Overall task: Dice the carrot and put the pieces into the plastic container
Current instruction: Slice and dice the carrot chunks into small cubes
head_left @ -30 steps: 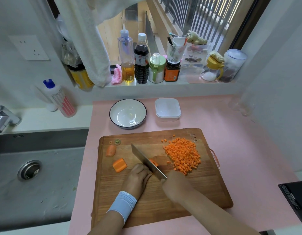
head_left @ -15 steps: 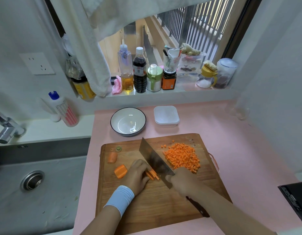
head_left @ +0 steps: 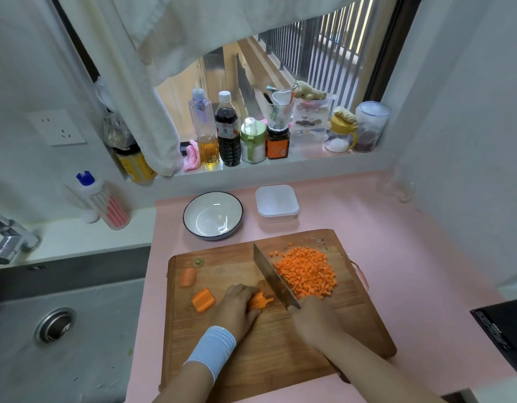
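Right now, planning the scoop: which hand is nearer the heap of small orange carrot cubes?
Right. The right hand sits beside the heap; the left hand lies beyond the steel cleaver.

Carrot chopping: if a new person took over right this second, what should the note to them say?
Left hand holds a bunch of carrot sticks down on the cutting board.
Right hand grips the cleaver, its blade between the sticks and the diced pile.
Done: a big diced pile on the board's right part.
Left: dice the sticks and the two carrot chunks at the board's left. Then move all the dice into the plastic container behind the board, which shows no carrot yet.
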`<state>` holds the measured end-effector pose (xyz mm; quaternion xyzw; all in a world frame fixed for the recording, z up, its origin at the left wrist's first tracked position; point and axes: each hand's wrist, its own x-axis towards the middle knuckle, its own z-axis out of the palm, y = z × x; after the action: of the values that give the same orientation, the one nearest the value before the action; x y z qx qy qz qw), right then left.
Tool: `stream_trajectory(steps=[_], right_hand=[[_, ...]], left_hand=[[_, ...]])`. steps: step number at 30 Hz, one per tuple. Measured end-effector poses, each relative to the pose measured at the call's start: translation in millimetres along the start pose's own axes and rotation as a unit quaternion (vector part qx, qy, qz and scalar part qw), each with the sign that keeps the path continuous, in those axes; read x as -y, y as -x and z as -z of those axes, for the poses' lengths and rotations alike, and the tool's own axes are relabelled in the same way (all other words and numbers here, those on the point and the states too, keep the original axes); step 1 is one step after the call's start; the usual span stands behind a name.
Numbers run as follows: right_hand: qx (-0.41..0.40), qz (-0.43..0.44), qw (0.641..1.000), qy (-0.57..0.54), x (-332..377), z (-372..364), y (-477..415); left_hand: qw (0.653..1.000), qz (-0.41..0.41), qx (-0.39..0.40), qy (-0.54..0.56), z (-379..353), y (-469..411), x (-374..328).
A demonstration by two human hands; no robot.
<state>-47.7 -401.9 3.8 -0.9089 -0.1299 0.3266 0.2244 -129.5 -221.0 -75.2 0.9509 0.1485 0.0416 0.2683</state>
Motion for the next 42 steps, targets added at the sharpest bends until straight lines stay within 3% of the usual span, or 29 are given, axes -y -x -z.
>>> stream_trajectory(steps=[5,12,18,25,29,33,42], right_hand=[[-0.005,0.016,1.000,-0.003,1,-15,4],[-0.014,0.028,1.000,0.004,8,-24,3],[-0.015,0.027,1.000,0.006,6,-24,3],[-0.016,0.037,0.999,0.005,5,-28,6],[0.009,0.033,0.999,-0.026,2,-26,1],[0.015,0.036,0.999,-0.011,3,-27,0],[0.012,0.029,0.999,-0.008,4,-25,1]], left_hand=[[0.997,0.060,-0.038,0.043,-10,8,-12],[0.994,0.075,-0.063,0.054,-15,11,-17],[0.995,0.013,-0.086,0.058,-16,14,-9],[0.992,0.011,-0.071,0.104,-10,18,0],[0.992,0.006,-0.020,0.124,6,20,6],[0.993,0.038,-0.017,0.113,10,16,9],[0.994,0.003,-0.013,0.105,14,12,13]])
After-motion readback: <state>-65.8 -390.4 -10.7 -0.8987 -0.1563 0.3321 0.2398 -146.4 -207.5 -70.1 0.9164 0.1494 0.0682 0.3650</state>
